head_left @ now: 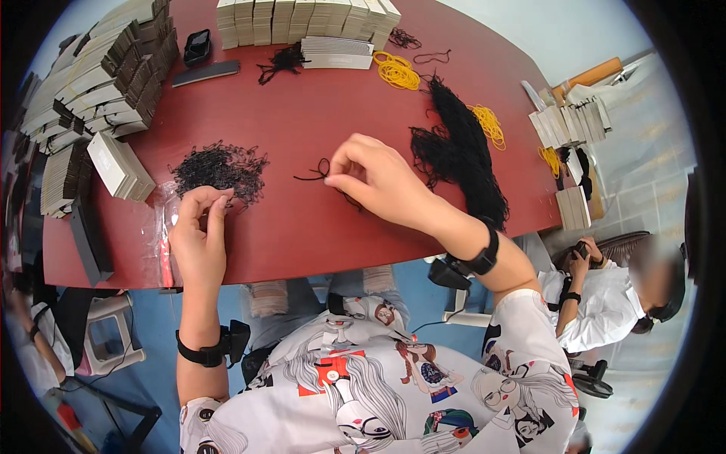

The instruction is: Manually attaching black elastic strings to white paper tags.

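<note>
No text, label, number or sign can be read here. Lettering, if any, on the pale card stacks at the far side of the desk is too small to make out, and the printed shirt shows no legible word.

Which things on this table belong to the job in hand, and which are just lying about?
Likely in use:
- black cord in the right hand
- small black pin-like pieces by the left hand
- black cord bundle

Seemingly lying about:
- yellow cord coils
- card stacks
- black tray
</note>
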Demonstrator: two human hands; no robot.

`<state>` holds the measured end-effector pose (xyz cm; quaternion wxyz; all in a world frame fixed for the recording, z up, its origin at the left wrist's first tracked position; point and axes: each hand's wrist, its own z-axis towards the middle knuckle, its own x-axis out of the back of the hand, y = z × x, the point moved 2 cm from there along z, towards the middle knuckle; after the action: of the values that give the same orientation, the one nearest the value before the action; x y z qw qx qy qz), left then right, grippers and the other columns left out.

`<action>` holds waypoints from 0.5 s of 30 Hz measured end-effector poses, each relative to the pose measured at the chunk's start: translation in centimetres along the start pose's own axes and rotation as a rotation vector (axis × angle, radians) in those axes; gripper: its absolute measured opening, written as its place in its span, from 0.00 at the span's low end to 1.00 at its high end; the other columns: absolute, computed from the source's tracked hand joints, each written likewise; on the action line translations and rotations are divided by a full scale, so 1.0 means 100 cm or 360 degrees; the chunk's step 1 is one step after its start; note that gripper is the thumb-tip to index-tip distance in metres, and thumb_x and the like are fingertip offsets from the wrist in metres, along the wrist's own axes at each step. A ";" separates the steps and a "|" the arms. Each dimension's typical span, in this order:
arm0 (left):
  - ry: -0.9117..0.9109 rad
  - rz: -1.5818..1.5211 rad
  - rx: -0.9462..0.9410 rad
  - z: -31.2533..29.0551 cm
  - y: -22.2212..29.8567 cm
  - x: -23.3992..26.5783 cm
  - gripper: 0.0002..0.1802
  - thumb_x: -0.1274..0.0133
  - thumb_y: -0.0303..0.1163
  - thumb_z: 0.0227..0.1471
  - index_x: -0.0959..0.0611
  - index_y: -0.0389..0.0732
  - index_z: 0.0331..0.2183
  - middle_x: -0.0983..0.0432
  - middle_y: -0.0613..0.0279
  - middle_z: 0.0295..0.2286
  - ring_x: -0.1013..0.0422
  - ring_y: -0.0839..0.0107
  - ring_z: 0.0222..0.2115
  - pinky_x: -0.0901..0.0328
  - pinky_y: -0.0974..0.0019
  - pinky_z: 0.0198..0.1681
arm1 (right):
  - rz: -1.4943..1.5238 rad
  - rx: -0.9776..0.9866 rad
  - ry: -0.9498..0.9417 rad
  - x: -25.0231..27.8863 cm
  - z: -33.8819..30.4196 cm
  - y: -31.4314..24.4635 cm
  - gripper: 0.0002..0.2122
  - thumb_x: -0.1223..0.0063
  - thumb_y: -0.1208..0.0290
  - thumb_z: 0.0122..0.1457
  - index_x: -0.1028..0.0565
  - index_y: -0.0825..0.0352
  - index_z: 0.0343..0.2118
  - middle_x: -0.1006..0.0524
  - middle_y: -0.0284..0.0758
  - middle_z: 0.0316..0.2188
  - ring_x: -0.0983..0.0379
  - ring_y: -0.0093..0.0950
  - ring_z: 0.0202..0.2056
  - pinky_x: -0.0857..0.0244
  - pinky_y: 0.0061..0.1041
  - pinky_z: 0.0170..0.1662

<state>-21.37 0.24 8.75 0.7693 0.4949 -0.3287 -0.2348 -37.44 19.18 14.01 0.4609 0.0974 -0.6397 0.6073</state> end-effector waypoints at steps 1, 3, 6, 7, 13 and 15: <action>-0.0010 -0.0007 0.0003 0.000 0.003 0.000 0.03 0.53 0.25 0.53 0.27 0.37 0.33 0.24 0.62 0.31 0.31 0.83 0.28 0.41 0.80 0.25 | -0.0110 -0.0003 0.0062 -0.005 0.008 0.004 0.06 0.45 0.72 0.50 0.29 0.66 0.25 0.33 0.34 0.26 0.34 0.28 0.28 0.39 0.26 0.32; -0.0012 -0.0014 0.0010 0.000 0.002 0.000 0.03 0.53 0.24 0.53 0.27 0.36 0.33 0.24 0.62 0.30 0.30 0.82 0.29 0.39 0.80 0.26 | -0.0202 -0.0004 0.0027 -0.014 0.020 0.010 0.06 0.45 0.71 0.49 0.29 0.66 0.24 0.33 0.34 0.25 0.34 0.28 0.28 0.39 0.26 0.33; -0.0024 -0.0041 0.0008 0.001 -0.001 0.001 0.03 0.55 0.21 0.53 0.27 0.34 0.32 0.24 0.60 0.30 0.28 0.78 0.30 0.36 0.78 0.31 | -0.0326 -0.0010 -0.0034 -0.023 0.026 0.015 0.07 0.44 0.70 0.48 0.29 0.66 0.24 0.33 0.34 0.24 0.34 0.29 0.28 0.39 0.27 0.33; -0.0054 -0.0025 0.0004 0.001 -0.001 0.000 0.03 0.55 0.21 0.53 0.27 0.33 0.32 0.24 0.59 0.29 0.28 0.77 0.31 0.35 0.76 0.34 | -0.0365 -0.0024 -0.0054 -0.025 0.026 0.016 0.07 0.44 0.70 0.48 0.29 0.66 0.24 0.33 0.34 0.23 0.34 0.29 0.27 0.39 0.28 0.33; -0.0103 0.0043 -0.0022 0.002 -0.001 0.001 0.04 0.56 0.20 0.53 0.27 0.33 0.33 0.24 0.59 0.29 0.27 0.75 0.30 0.34 0.75 0.35 | -0.0286 -0.0304 -0.0146 -0.023 0.027 0.014 0.06 0.44 0.71 0.47 0.28 0.66 0.24 0.30 0.38 0.27 0.33 0.37 0.34 0.39 0.33 0.38; -0.0065 0.0096 -0.0112 0.003 0.006 0.001 0.06 0.57 0.20 0.53 0.25 0.34 0.34 0.25 0.61 0.28 0.28 0.76 0.28 0.34 0.75 0.32 | -0.0262 -0.0239 -0.0115 -0.029 0.026 0.019 0.06 0.45 0.71 0.48 0.29 0.66 0.25 0.32 0.36 0.26 0.34 0.34 0.31 0.39 0.30 0.36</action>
<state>-21.55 0.20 9.40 0.7860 0.4526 -0.3508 -0.2330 -38.36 16.13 11.08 0.4918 0.1368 -0.6895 0.5139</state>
